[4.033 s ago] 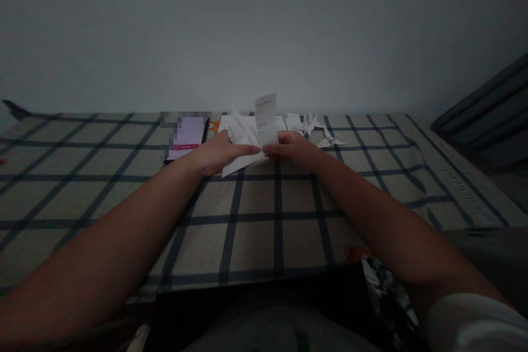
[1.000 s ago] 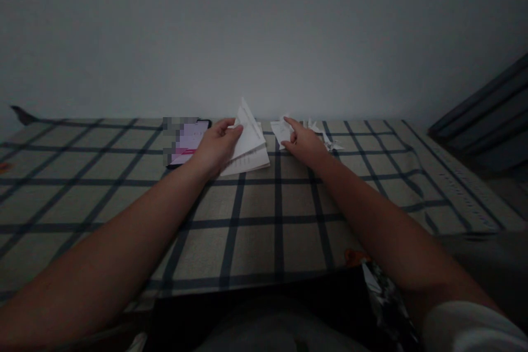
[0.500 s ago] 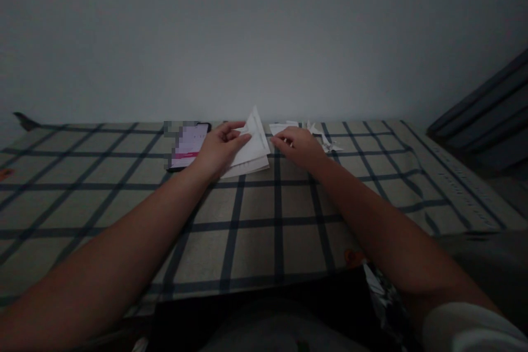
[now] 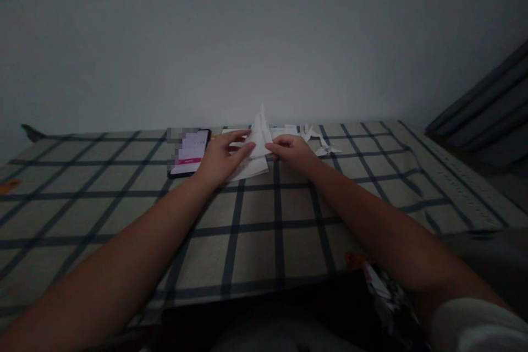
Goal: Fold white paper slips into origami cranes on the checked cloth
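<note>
A stack of white paper sheets point(image 4: 252, 168) lies on a checked cloth point(image 4: 256, 225) near the wall. Above the stack a white sheet point(image 4: 260, 131) stands folded up to a point. My left hand point(image 4: 220, 157) rests on the stack with its fingers pinched on the left side of the raised sheet. My right hand point(image 4: 291, 150) pinches the same sheet from the right. Both forearms reach in from the bottom corners.
A phone point(image 4: 188, 152) with a lit pink and white screen lies just left of my left hand. Several small folded white paper shapes point(image 4: 319, 140) lie to the right of my right hand. A grey wall rises right behind the cloth, with dark bedding point(image 4: 487, 115) at the right.
My right hand left the small papers at the right and came back to the raised sheet, which my left hand kept lifted and which now stands more upright. The view shifted slightly.
</note>
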`<state>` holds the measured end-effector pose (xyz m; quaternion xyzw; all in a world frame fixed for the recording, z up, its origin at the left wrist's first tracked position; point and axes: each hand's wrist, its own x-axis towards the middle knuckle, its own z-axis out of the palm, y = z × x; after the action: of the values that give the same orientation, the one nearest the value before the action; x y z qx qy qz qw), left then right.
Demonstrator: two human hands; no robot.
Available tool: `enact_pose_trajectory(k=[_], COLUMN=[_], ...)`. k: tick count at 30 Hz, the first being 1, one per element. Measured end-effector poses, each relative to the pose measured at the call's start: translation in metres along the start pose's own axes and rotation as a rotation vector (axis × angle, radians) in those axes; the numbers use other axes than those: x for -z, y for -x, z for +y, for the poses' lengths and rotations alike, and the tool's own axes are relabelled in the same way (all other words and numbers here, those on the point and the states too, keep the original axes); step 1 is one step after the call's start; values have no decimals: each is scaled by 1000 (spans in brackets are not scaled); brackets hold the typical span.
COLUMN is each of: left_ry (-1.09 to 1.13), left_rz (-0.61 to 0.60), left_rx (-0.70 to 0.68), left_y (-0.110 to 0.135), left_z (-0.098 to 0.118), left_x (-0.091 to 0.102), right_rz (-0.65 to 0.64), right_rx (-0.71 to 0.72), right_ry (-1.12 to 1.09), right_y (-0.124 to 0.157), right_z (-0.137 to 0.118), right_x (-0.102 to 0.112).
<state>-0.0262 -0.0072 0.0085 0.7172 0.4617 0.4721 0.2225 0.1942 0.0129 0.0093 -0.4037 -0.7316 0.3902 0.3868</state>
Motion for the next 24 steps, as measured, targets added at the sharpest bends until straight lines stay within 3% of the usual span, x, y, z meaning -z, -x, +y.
enact_pose_trajectory(k=[5,14,18,24], left_ry=[-82,-45,0,223], left_rz=[-182,-249,-236,-137], left_rx=[-7,-9,-18,94], left_y=[6,7,7,5], left_z=[6,4,-3,-8], left_x=[-2,3,0,-6], right_rz=[-36,0,-1,-25], right_rx=[75,302,318,313], right_ry=[-126,-123,-70,27], right_y=[3,3,3,6], right_z=[-6,-4,-3,-8], right_x=[-5,-7,-6,-6])
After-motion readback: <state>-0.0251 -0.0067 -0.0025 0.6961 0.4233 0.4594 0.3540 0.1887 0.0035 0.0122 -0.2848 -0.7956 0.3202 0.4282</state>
